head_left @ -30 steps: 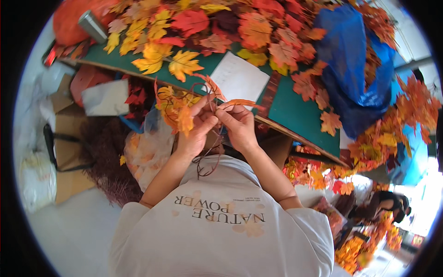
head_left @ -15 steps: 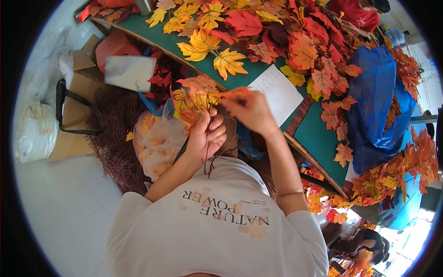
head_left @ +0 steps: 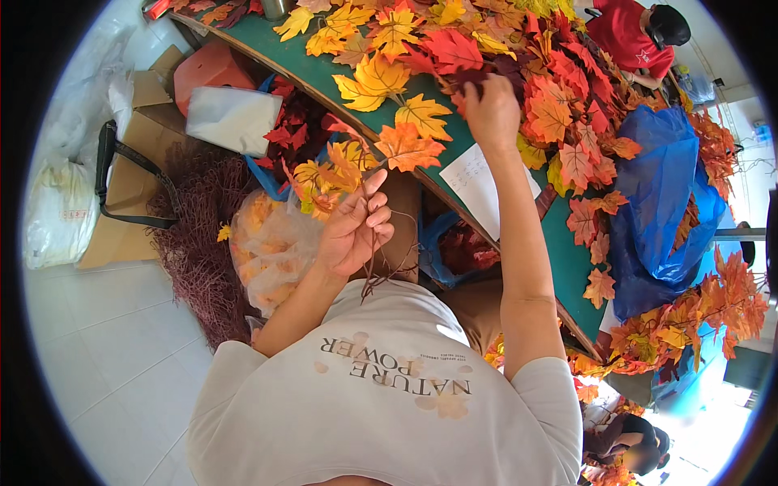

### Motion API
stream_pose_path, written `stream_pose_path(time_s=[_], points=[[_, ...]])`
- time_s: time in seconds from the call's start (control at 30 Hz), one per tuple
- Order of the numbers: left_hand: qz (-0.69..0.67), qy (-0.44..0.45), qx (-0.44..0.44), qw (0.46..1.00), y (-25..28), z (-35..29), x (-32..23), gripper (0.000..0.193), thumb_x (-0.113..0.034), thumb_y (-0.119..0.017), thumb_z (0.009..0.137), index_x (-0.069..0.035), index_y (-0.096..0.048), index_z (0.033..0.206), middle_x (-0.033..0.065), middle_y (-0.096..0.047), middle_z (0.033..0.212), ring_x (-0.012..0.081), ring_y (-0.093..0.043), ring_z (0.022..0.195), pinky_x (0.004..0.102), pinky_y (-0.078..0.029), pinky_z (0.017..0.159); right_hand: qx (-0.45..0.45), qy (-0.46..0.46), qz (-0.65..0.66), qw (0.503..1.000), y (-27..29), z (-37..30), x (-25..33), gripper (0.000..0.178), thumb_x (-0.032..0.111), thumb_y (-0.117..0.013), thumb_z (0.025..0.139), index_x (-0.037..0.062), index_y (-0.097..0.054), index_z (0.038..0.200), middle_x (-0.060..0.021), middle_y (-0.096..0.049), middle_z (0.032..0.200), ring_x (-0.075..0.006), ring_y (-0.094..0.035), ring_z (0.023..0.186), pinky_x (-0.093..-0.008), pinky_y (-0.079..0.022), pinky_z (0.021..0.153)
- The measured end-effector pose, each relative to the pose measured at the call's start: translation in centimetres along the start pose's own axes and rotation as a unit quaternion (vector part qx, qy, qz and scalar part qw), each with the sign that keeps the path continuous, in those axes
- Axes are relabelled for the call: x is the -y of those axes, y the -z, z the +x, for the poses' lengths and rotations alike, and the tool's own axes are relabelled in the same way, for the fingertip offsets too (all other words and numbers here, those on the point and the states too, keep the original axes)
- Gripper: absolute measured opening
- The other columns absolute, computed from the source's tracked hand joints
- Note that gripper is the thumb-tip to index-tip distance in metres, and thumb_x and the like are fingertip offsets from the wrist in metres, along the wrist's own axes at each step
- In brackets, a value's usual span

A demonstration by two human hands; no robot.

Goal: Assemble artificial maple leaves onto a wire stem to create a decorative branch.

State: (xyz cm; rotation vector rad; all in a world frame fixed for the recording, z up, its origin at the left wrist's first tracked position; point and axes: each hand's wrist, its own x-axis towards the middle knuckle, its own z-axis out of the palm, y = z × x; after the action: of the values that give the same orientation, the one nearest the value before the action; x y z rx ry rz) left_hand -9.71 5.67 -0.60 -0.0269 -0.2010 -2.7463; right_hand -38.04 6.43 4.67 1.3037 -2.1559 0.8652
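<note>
My left hand (head_left: 356,227) is closed round the thin brown stems of a spray of artificial maple leaves (head_left: 340,168), yellow and orange. Its index finger points upward, and the stem ends hang below the palm toward my shirt. One broad orange leaf (head_left: 409,147) sticks out at the spray's right side. Over the green table (head_left: 304,79), my right hand (head_left: 493,121) dips into a heap of loose leaves. Its fingers curl down on a dark red maple leaf (head_left: 472,78); the fingertips are partly hidden among the foliage. Yellow leaves (head_left: 377,81) lie left of this hand.
A written sheet of paper (head_left: 474,190) lies beneath my right forearm. To the right stands a blue plastic bag (head_left: 668,194). Left of me are a cardboard box (head_left: 121,219), purplish twigs (head_left: 207,211) and a clear bag of orange leaves (head_left: 263,251). A person in red (head_left: 628,36) works across the table.
My right hand has left the spray and moved up and right to the leaf heap. The orange leaf now spreads at the spray's right side. My left hand keeps hold of the stems.
</note>
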Motion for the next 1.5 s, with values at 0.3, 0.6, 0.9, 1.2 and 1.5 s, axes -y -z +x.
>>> stream_pose_path(time_s=[0.3,0.6,0.9,1.2,1.5], points=[[0.033,-0.027,-0.035,0.998,0.5,2.3,0.9,0.022,-0.015,-0.047,0.094,-0.007,-0.050,0.114,0.0004,-0.043,0.088,0.0076,-0.043,0.069,0.0223,-0.039,0.064,-0.172,-0.197,0.462,0.847,4.8,-2.7,1.1,0.013,0.003,-0.062,0.082,-0.0006,-0.052,0.089,-0.0028,-0.060,0.079,-0.0063,-0.055,0.069,-0.0205,-0.045,0.063],[0.145,-0.012,-0.017,0.989,-3.4,4.8,4.4,0.019,-0.014,-0.054,0.090,-0.006,-0.058,0.107,0.0085,-0.055,0.116,0.0090,-0.046,0.068,0.0237,-0.040,0.062,0.063,-0.107,0.344,0.931,11.1,-11.7,4.6,0.013,-0.001,-0.067,0.076,0.0000,-0.063,0.089,-0.0058,-0.066,0.088,-0.0088,-0.061,0.071,-0.0213,-0.049,0.065],[0.153,-0.006,-0.007,0.988,-5.2,5.0,7.4,0.022,-0.014,-0.053,0.091,0.000,-0.058,0.108,0.0090,-0.059,0.105,0.0109,-0.053,0.069,0.0243,-0.046,0.064,0.130,-0.434,0.606,0.654,13.2,-20.3,5.6,0.034,0.026,-0.055,0.090,-0.0002,-0.054,0.112,-0.0018,-0.055,0.088,-0.0063,-0.050,0.075,-0.0195,-0.038,0.060],[0.317,0.063,-0.001,0.946,-6.5,4.2,9.6,0.019,-0.008,-0.053,0.091,0.002,-0.058,0.105,0.0090,-0.060,0.099,0.0105,-0.052,0.067,0.0228,-0.045,0.061,-0.106,-0.400,0.720,0.557,12.8,-18.8,6.0,0.012,0.003,-0.059,0.086,-0.0020,-0.060,0.097,-0.0055,-0.062,0.085,-0.0126,-0.057,0.075,-0.0253,-0.048,0.065],[0.399,0.068,-0.009,0.914,-7.3,4.1,11.5,0.014,-0.004,-0.058,0.087,0.005,-0.061,0.097,0.0076,-0.061,0.084,0.0107,-0.054,0.058,0.0203,-0.044,0.053,-0.107,-0.416,0.687,0.585,14.3,-19.7,5.0,0.016,0.007,-0.057,0.087,-0.0022,-0.057,0.100,-0.0097,-0.063,0.088,-0.0156,-0.059,0.071,-0.0269,-0.049,0.059]])
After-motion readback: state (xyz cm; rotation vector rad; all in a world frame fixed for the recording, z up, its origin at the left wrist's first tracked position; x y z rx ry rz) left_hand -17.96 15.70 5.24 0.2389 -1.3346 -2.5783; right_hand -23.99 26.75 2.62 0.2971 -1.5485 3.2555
